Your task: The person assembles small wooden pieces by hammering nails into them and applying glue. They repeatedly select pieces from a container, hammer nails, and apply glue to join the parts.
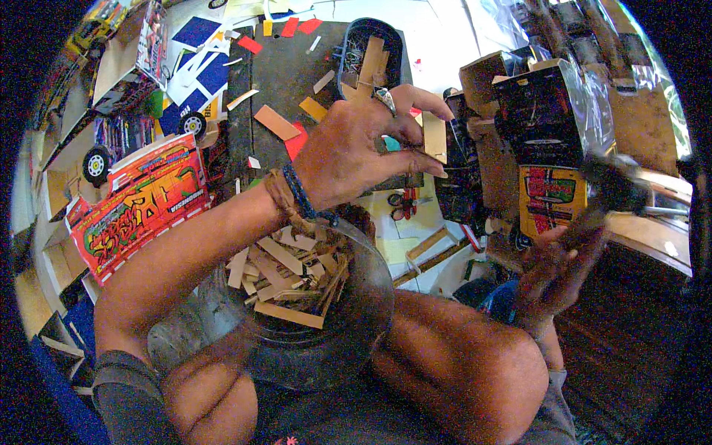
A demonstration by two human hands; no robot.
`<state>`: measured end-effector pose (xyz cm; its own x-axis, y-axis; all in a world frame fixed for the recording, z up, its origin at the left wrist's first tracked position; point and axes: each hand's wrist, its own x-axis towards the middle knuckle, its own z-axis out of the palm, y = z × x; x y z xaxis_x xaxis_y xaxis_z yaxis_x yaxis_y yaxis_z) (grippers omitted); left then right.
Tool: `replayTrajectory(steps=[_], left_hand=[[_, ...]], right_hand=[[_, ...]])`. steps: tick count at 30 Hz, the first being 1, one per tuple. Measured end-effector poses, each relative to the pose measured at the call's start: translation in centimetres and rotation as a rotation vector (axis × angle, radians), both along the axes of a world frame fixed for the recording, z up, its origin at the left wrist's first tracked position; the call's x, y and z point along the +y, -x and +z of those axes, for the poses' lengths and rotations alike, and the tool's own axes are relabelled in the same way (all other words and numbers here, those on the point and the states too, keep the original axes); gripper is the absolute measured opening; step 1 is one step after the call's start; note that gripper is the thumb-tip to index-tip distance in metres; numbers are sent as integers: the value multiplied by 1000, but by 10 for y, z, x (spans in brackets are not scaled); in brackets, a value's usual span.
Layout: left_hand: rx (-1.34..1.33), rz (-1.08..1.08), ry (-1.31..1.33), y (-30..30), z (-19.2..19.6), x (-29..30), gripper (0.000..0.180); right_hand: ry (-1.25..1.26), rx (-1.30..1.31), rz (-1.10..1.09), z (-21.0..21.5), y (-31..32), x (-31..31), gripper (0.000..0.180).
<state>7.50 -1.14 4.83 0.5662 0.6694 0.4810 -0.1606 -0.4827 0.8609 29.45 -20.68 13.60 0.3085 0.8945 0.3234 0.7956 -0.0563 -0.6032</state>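
Two hands at work, well apart: left hand (pixel 356 148) raised above the lap with thumb and fingertips pinched together on a small pale cardboard piece (pixel 434 137), lifted clear, likely for a closer look or a careful fit; right hand (pixel 552 274) lower, wrapped around a dark, blurred tool (pixel 612 189), exact grip beyond telling. Nestled between the knees, a round dark bowl (pixel 356 326) heaped with tan cardboard strips (pixel 285 271), kept close for easy picking. Beyond, across a dark mat (pixel 285 74), more loose offcuts in tan, orange and red. At the mat's far edge, a dark tray (pixel 393 41) holding more strips upright. Toward the left edge, a flat red printed panel (pixel 137 208) with green and yellow graffiti-style lettering. Toward the right, a black model truck body (pixel 545 119) bearing a yellow panel with red and green lettering.
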Motion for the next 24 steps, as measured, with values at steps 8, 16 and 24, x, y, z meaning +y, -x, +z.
replayTrajectory(steps=[8, 16, 24], left_hand=[[-18, 28, -7, -1, 0, -3, 29], [10, -3, 31, 1, 2, -4, 31], [-51, 45, -93, -3, -2, 1, 32]], right_hand=[[-8, 407, -76, 2, -4, 0, 59], [311, -465, 252, 2, -3, 1, 61], [79, 369, 73, 6, -10, 3, 52]])
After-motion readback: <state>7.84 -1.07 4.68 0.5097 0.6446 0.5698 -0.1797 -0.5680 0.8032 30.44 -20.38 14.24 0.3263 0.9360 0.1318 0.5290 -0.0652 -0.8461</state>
